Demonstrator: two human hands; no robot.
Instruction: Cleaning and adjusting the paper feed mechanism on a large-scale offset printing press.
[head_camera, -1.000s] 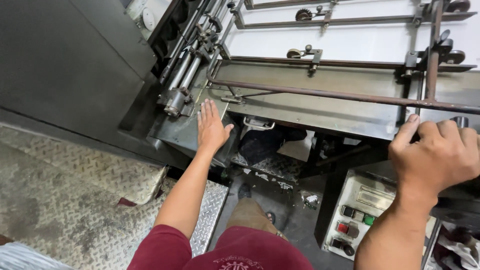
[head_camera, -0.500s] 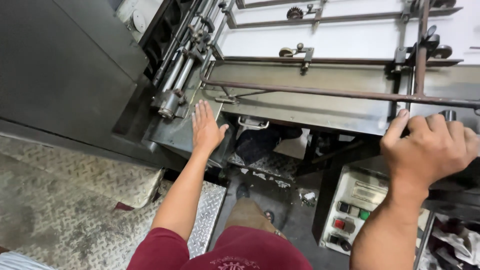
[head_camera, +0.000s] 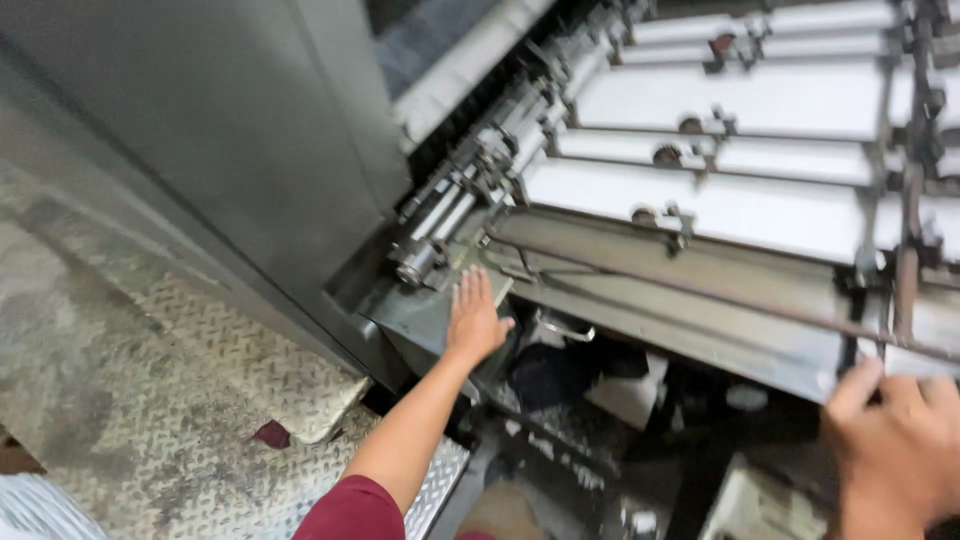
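So this is someone leaning over a big printing-type machine. The left hand (head_camera: 473, 322) is laid flat, fingers spread, palm down on the grey metal ledge (head_camera: 420, 310) at the machine's near corner; it's not gripping anything, looks more like bracing their weight while they lean in. Just above that hand's fingertips is a short steel roller end (head_camera: 418, 262) and a cluster of small rods and gears running up and away. The right hand (head_camera: 895, 450) is at the lower right, fingers curled over the front edge of the metal tray (head_camera: 700, 320), clamped on that edge, probably for balance too. Beyond both hands lie white paper sheets (head_camera: 740, 200) under thin cross bars with little wheels. Below the left arm there's diamond-plate flooring (head_camera: 200, 400).
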